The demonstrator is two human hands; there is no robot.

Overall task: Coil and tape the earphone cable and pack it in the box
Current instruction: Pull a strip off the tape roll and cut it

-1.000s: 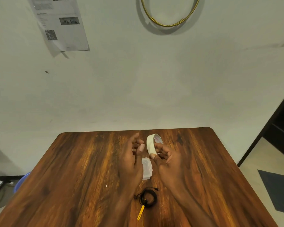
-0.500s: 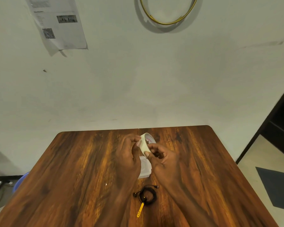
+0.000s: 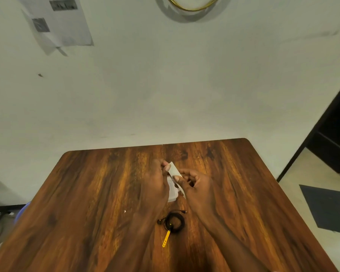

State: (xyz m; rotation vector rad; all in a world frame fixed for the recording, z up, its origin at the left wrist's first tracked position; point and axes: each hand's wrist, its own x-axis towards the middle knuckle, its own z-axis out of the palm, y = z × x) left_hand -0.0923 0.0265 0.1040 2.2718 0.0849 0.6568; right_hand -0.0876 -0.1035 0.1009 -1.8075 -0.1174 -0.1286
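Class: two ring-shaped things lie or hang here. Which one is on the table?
The coiled black earphone cable, lying on the wooden table between the forearms; the gold hoop hangs on the wall.

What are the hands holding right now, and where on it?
Both hold the tape roll above the table: left hand pinches its upper, far rim, right hand pinches its lower edge. The coiled earphone cable lies untouched.

Two bare forearms reach in from the near edge, ending in the left hand (image 3: 155, 185) and right hand (image 3: 197, 186), with no sleeves, rings, watch or gloves visible.
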